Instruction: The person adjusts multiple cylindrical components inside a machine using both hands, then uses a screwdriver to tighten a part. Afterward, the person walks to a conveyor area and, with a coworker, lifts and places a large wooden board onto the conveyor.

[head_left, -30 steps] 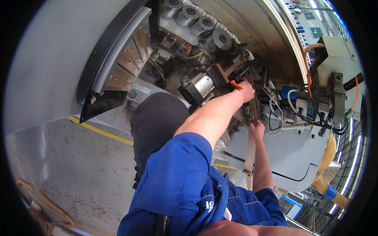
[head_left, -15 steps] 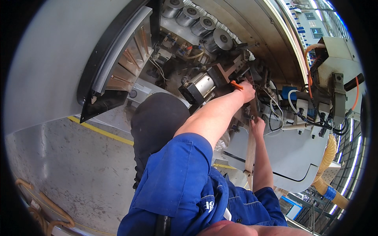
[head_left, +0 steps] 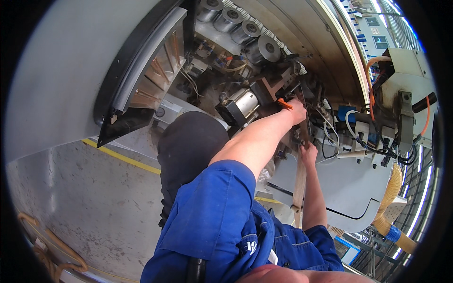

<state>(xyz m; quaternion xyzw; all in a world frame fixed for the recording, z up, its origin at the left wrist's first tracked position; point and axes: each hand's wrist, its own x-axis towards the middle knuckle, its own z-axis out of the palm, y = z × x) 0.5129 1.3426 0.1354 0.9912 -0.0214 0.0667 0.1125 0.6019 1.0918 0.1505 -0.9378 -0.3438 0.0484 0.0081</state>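
Note:
My left hand point(head_left: 297, 111) reaches deep into the machine. Its fingers are closed around an orange-handled tool point(head_left: 284, 104), whose working end is hidden by the hand and the machine parts. Lower and nearer to me, my right hand point(head_left: 309, 153) pinches the edge of a long tan strip point(head_left: 299, 181). This strip hangs down toward my chest, and its upper end runs up among dark metal parts below my left hand. A silver pneumatic cylinder point(head_left: 246, 104) with a black end block lies just left of my left hand.
Several metal rollers point(head_left: 246, 32) line the back. An open hood with a black edge point(head_left: 113, 89) stands at left. Cables and hoses point(head_left: 377, 141) crowd the right, above a light machine panel point(head_left: 347, 188). My dark-trousered knee point(head_left: 191, 146) rests beside the machine. A yellow floor line point(head_left: 122, 156) runs behind it.
The view has shifted very slightly. Both hands stay practically in place, the left on the orange-handled tool and the right on the strip.

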